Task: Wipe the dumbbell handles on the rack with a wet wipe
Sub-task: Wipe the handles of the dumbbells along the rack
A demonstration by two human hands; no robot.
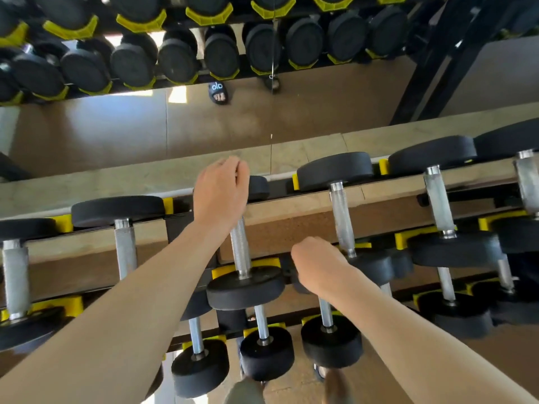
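Note:
The dumbbell rack point(291, 225) runs across the view with black-headed, steel-handled dumbbells in yellow cradles. My left hand point(220, 193) curls over the far part of the middle dumbbell's ridged handle point(240, 249), with its back toward the camera. The bare lower handle shows below the hand. My right hand point(318, 265) is a closed fist just left of the near end of the neighbouring handle point(341, 217), beside that dumbbell's near head point(370, 268). No wet wipe shows in either hand, and both palms are hidden.
More dumbbells lie to the left point(125, 246) and right point(439, 199), and on a lower tier point(264, 351). Behind the rack a mirror point(262, 118) reflects the dumbbell rows and a sandalled foot. A black frame post point(431, 71) stands at the upper right.

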